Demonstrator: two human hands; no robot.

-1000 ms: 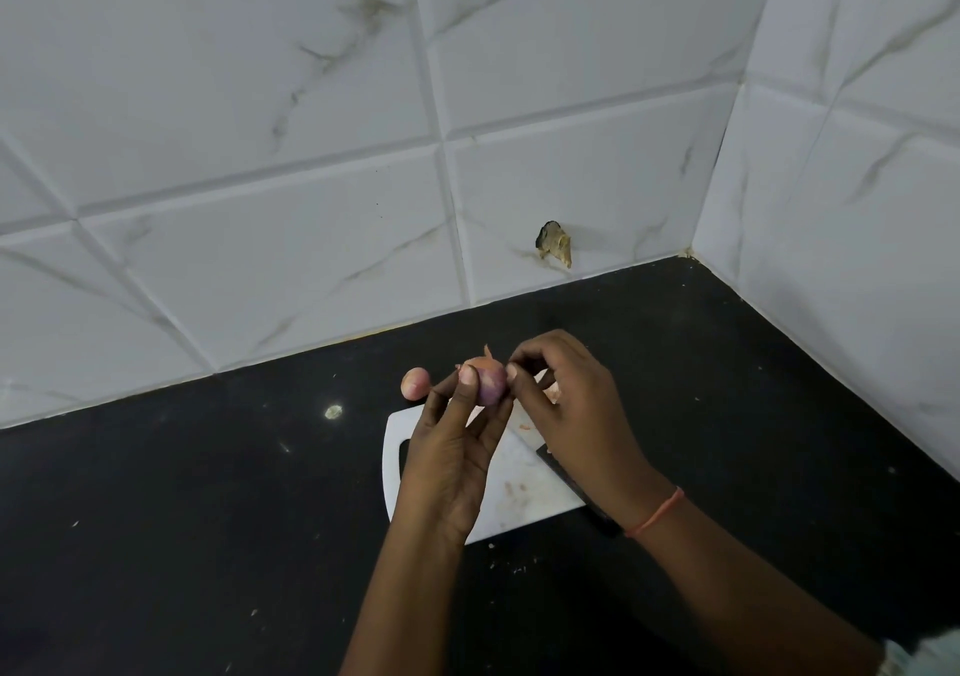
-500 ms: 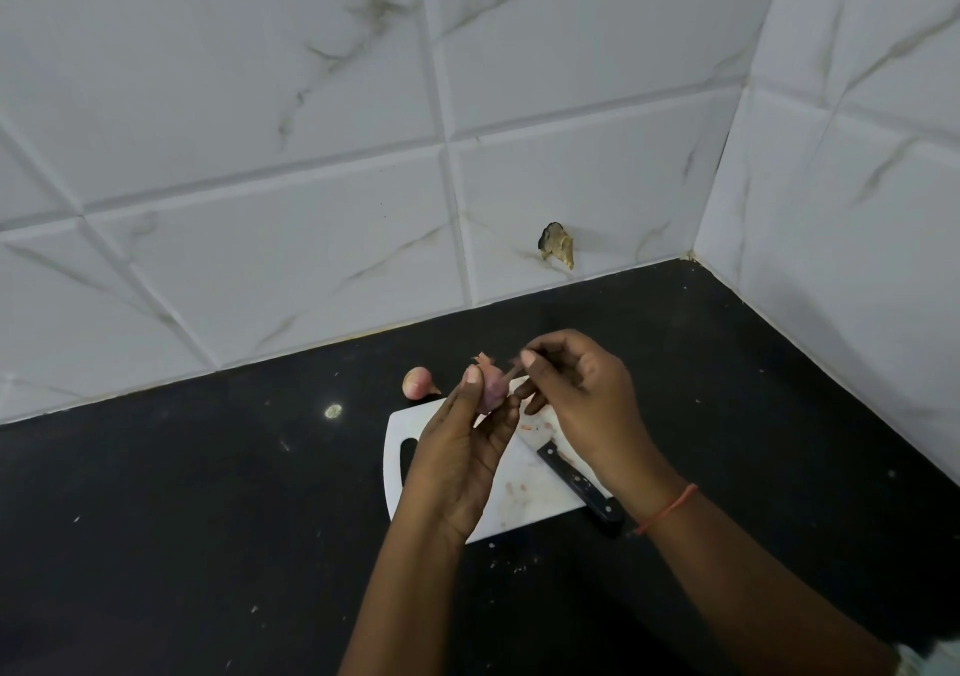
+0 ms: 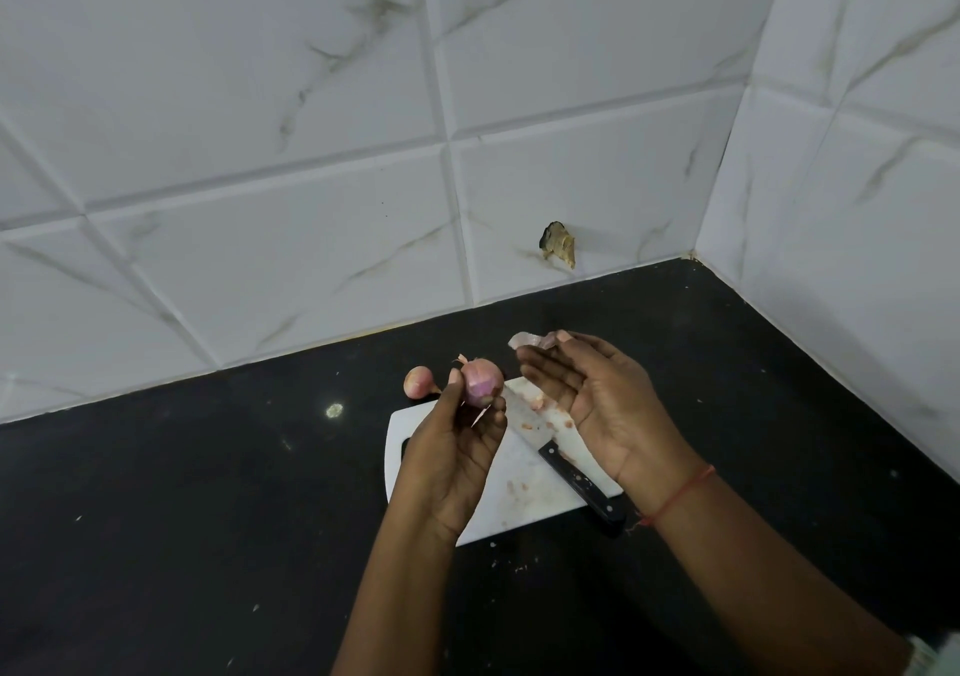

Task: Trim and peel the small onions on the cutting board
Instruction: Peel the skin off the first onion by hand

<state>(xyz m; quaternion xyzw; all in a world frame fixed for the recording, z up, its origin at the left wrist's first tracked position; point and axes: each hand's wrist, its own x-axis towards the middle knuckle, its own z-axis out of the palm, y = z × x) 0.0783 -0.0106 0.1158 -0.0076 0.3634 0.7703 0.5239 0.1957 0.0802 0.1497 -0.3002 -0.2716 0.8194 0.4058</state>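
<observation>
- The left hand [image 3: 451, 460], in the lower centre of the frame, pinches a small onion [image 3: 482, 382] between thumb and fingertips and holds it up above the white cutting board [image 3: 519, 499].
- This onion shows smooth pink-purple flesh on the side toward the camera; a thin curl of skin hangs at its top and another at its bottom, so I judge the peeling is well along but not finished.
- The right hand [image 3: 597, 395], right of centre, has its palm turned up and fingers mostly straight; a strip of peeled skin [image 3: 530, 340] is at its fingertips, apart from the onion. I cannot tell if it is pinched or only lies there.
- A second small onion [image 3: 417, 382] lies on the black countertop [image 3: 208, 493], just beside the upper left corner of the board. It looks still in its skin, so it seems left to do.
- A knife [image 3: 576, 480] with a black handle lies on the board; most of its blade is hidden behind the hands.
- Small pink scraps [image 3: 540, 410] lie on the board, probably trimmed pieces.
- Hard to see: whether the held onion's ends are already cut, since the fingers cover them, and whether more onions are behind the hands.
- A brown thing [image 3: 558, 247] on the tiled wall [image 3: 311, 130] is too unclear to name.
</observation>
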